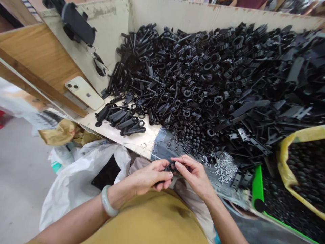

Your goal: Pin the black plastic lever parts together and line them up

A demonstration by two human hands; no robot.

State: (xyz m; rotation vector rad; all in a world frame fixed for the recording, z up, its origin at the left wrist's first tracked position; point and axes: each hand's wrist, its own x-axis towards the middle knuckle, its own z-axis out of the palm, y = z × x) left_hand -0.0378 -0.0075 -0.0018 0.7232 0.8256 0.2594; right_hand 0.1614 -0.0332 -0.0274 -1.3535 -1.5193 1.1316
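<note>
My left hand, with a pale bangle on its wrist, is closed round a small black plastic part held above my lap. My right hand meets the part's right end, thumb and fingers pinched together. A thin dark sliver shows by those fingertips; what they pinch is too small to make out. Just beyond the hands lie small black balls and tiny dark pieces. A heap of silver pins or screws is right of my right hand.
A large pile of black plastic parts fills the walled bench. Several handle-like pieces lie at its left, near a white phone. White sacking hangs at left. A yellow-rimmed bag and green edge stand right.
</note>
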